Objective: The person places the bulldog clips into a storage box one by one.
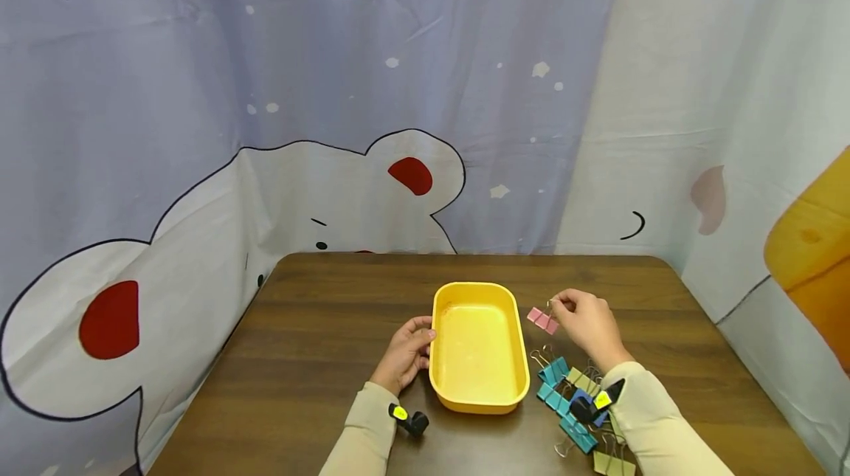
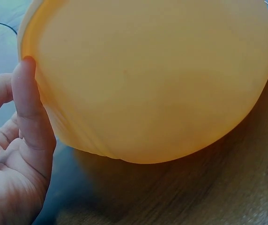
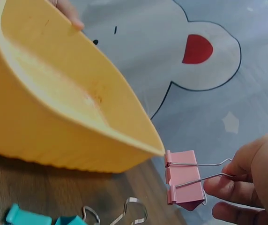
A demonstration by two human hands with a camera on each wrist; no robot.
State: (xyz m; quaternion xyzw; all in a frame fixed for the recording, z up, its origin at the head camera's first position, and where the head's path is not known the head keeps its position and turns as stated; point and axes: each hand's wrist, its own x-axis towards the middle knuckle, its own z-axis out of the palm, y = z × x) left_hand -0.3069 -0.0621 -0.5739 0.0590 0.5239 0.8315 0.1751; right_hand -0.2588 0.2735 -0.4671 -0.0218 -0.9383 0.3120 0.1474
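My right hand [image 1: 589, 322] pinches a pink binder clip [image 3: 186, 178] by its wire handles between thumb and fingertips. The clip hangs off the right side of a yellow plastic bin [image 1: 521, 343], and in the right wrist view its body shows just beyond the bin's corner. On the bin's opposite side, my left hand [image 1: 406, 349] holds the wall, with the thumb [image 2: 29, 101] up at the rim. Nothing lies inside the bin in the head view. Nearest my right forearm are several binder clips in a loose pile, among them a teal clip [image 1: 576, 432].
A yellow-green clip [image 1: 612, 464] lies at the near end of the pile, and a blue one [image 1: 584, 387] is partly hidden under the right wrist's camera. Everything stands on a brown wooden table [image 1: 319, 358]. Behind it hangs a printed curtain [image 1: 319, 77].
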